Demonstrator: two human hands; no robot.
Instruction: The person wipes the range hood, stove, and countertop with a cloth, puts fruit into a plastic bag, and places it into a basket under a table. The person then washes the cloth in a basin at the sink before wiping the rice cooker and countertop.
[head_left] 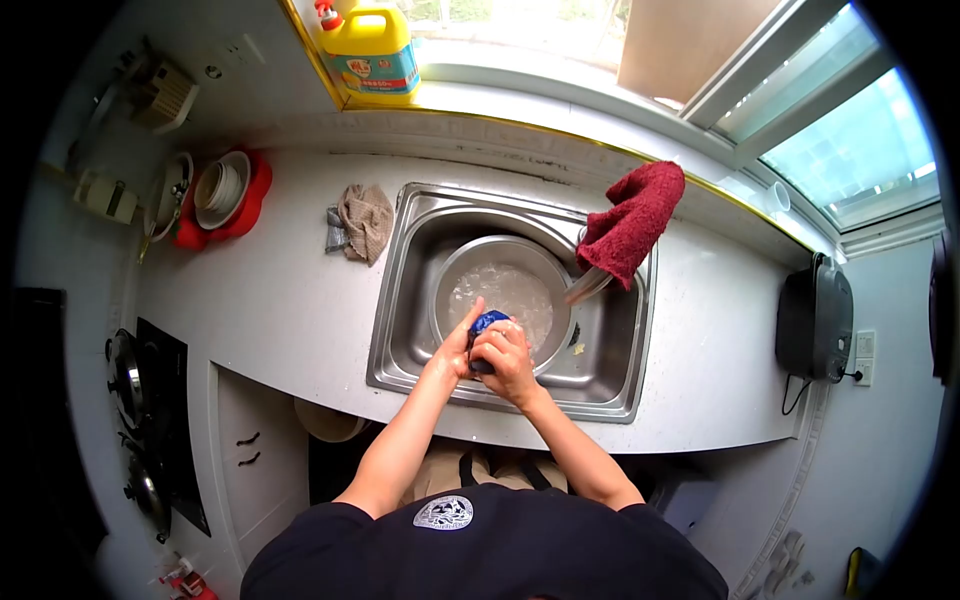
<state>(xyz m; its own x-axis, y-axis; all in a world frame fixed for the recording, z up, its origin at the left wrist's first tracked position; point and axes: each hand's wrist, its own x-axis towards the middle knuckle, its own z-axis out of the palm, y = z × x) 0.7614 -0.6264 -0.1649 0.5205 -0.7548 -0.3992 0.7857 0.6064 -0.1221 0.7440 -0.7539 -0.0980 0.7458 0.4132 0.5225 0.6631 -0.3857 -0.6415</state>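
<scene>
Both my hands are together over the near edge of a round metal basin (pixel 452 262), which stands in the stainless steel sink (pixel 612 372). Between them is a small crumpled blue-and-black thing (pixel 488 321) that looks like fabric; its exact kind is unclear. My left hand (pixel 457 348) cups it from the left side, thumb pointing up. From the right, my right hand (pixel 507 362) wraps its fingers over it, hiding much of it. Cloudy, bubbly water (pixel 505 285) fills the basin below. A dark red towel (pixel 632 222) drapes over the faucet (pixel 588 286) at the sink's right.
A beige cloth (pixel 366 222) lies left of the sink. Farther left, bowls (pixel 222 190) sit in a red basin (pixel 258 205). A yellow jug (pixel 370 55) stands on the windowsill. A black appliance (pixel 815 318) occupies the counter's right end. Pots (pixel 128 378) rest on the stove at left.
</scene>
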